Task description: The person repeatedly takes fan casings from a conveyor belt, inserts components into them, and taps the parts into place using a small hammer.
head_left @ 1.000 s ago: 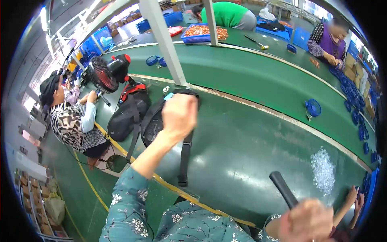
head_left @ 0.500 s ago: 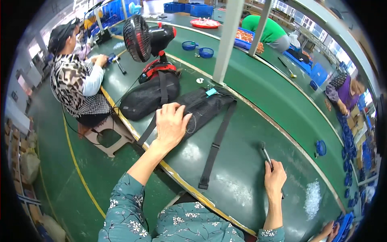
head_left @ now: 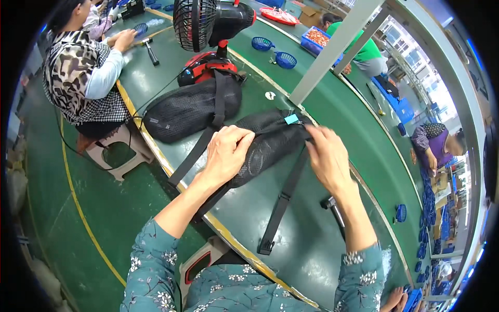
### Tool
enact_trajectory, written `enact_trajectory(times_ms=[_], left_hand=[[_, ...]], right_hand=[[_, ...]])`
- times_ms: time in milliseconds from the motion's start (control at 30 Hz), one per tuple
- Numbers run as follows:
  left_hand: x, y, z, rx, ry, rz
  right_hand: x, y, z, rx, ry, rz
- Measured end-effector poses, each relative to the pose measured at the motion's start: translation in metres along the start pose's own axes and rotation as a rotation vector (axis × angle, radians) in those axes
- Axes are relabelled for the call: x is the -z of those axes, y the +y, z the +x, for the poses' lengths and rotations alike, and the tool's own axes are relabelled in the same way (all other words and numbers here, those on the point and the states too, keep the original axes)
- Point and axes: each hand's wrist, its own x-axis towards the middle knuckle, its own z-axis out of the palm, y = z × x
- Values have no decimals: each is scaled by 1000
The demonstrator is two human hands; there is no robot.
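Nearer mesh bag (head_left: 267,152) black, its tag (head_left: 291,119) light blue. Counter (head_left: 247,210) green, edging (head_left: 235,239) yellow. Sleeves (head_left: 359,278) teal, white-flowered. Fan (head_left: 195,25) black with red. Baskets (head_left: 285,61) blue. Co-worker's vest (head_left: 67,61) animal-print, beige and black.

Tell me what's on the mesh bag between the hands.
A blue tag lies at the far end of the black mesh bag; the left hand hides part, and what it covers cannot be seen.
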Motion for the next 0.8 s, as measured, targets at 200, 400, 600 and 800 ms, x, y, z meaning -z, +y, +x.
enact_trajectory(times_ms=[200, 400, 600, 800], left_hand=[[8, 6, -5, -218, 59, 123], [18, 20, -15, -184, 72, 239], [4, 22, -7, -148, 86, 315], [11, 26, 4, 90, -91, 201]], right_hand=[[-29, -2, 71, 119, -296, -188], [-25, 6, 68, 172, -267, -204], [-21, 24, 65, 237, -240, -203], [-23, 28, 68, 282, -213, -169]])
